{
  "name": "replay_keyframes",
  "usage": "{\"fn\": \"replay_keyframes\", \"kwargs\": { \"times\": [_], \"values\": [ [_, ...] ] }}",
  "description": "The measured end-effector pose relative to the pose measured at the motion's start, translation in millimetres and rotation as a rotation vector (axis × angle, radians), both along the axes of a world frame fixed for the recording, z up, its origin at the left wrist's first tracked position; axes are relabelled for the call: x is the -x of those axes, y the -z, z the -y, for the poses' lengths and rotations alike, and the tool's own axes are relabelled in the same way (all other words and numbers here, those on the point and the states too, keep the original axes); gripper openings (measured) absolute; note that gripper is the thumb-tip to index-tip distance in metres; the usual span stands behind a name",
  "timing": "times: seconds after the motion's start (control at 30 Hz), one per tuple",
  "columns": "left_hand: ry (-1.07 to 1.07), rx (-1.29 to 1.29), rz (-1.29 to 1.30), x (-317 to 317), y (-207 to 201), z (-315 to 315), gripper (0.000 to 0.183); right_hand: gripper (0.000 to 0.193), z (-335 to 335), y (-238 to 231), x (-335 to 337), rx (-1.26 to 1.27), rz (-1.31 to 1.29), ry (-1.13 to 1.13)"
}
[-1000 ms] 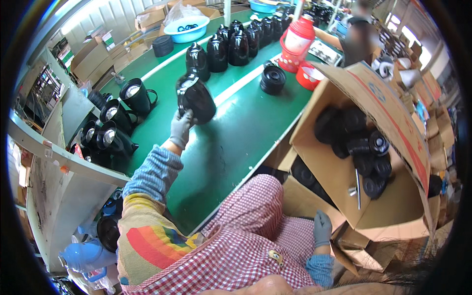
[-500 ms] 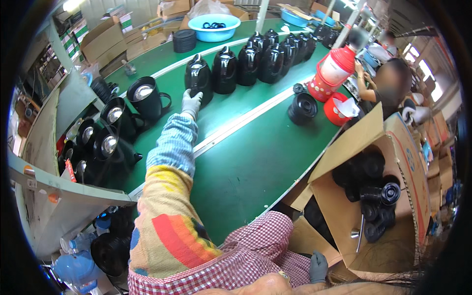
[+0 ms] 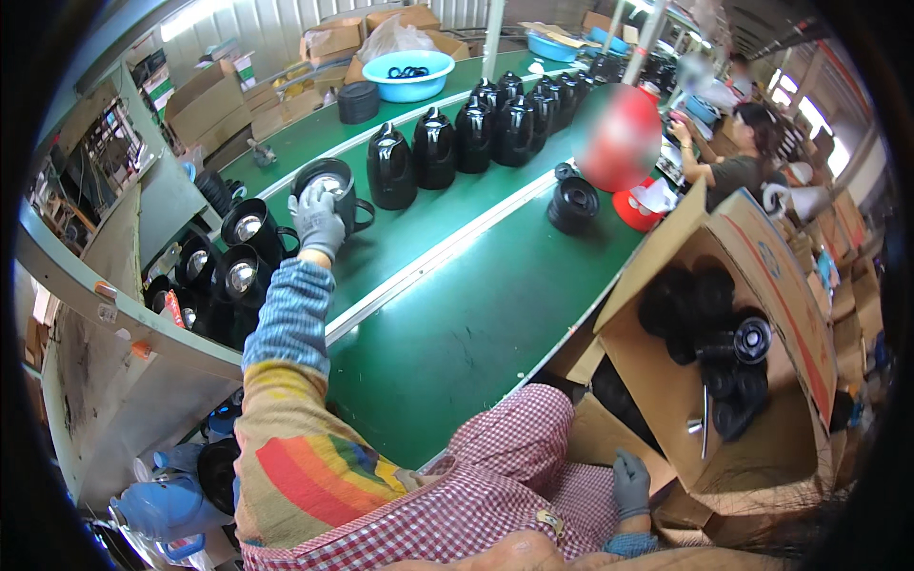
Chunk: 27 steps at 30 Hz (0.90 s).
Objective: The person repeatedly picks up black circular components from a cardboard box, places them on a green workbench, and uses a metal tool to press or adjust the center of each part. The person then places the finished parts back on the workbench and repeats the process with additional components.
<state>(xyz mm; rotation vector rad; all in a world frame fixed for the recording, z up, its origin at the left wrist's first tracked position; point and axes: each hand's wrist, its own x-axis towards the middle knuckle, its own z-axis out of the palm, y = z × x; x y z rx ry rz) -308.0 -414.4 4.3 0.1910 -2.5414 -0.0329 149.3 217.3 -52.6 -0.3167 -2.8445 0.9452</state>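
My left hand (image 3: pixel 319 225), in a grey glove, reaches out over the green work surface (image 3: pixel 457 352). Its fingers are hooked over the rim of a black thermos jug (image 3: pixel 361 211), whose silvery liner shows in the open end and whose handle points right. Just right of it begins a row of glossy black thermos jugs (image 3: pixel 391 176). On its left, several more open-ended jugs (image 3: pixel 246 276) stand close together. Low at the right, my gloved right hand (image 3: pixel 630 485) rests beside my checked apron, its fingers curled together with nothing visible in them.
A light blue basin (image 3: pixel 409 88) holds black rings, beside a stack of black discs (image 3: pixel 358 103). Black round parts (image 3: pixel 574 205) sit near a red thermos (image 3: pixel 617 138). An open carton (image 3: pixel 628 381) with black parts stands at my right. Across from it a co-worker (image 3: pixel 743 143) is at work.
My left hand has left the first glossy jug of the row and moved left onto an open-ended jug, which has shifted right toward the row. My right hand has risen slightly.
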Motion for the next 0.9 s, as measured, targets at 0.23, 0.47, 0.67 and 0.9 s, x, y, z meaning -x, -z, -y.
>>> {"fn": "replay_keyframes", "kwargs": {
  "times": [0.23, 0.47, 0.67, 0.9],
  "values": [
    [0.980, -0.120, -0.027, -160, -96, -161, 0.041, 0.034, 34, -83, 35, -0.243, -0.439, -0.328],
    [1.808, -0.390, 0.475, -247, -91, -306, 0.027, 0.082, 55, -166, 6, -0.125, -0.332, -0.258],
    [1.972, -0.621, 1.206, -279, 3, -388, 0.031, 0.079, 49, -98, -83, 0.123, 0.001, -0.211],
    [1.967, -0.711, 1.465, -303, 70, -431, 0.040, 0.057, 72, -44, -137, 0.138, -0.085, -0.021]
  ]
}}
